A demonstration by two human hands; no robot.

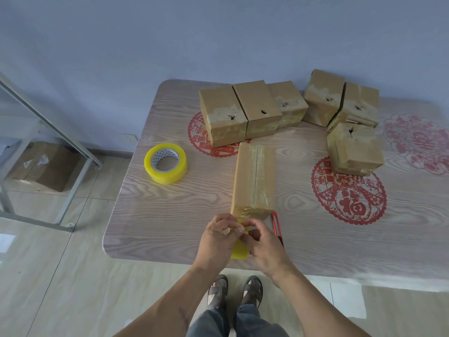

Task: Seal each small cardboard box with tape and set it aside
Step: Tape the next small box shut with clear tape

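Observation:
A long cardboard box lies lengthwise on the table, with clear tape along its top seam and over its near end. Just in front of that end, my left hand and my right hand meet, both pinching a yellow tape roll held on edge. My fingertips work at the roll's top rim. A second, larger yellow tape roll lies flat at the table's left.
Several small taped boxes stand in a group at the back, more boxes at the back right, one box nearer. A red utility knife lies right of my hands. Red paper-cut decorations mark the wooden table.

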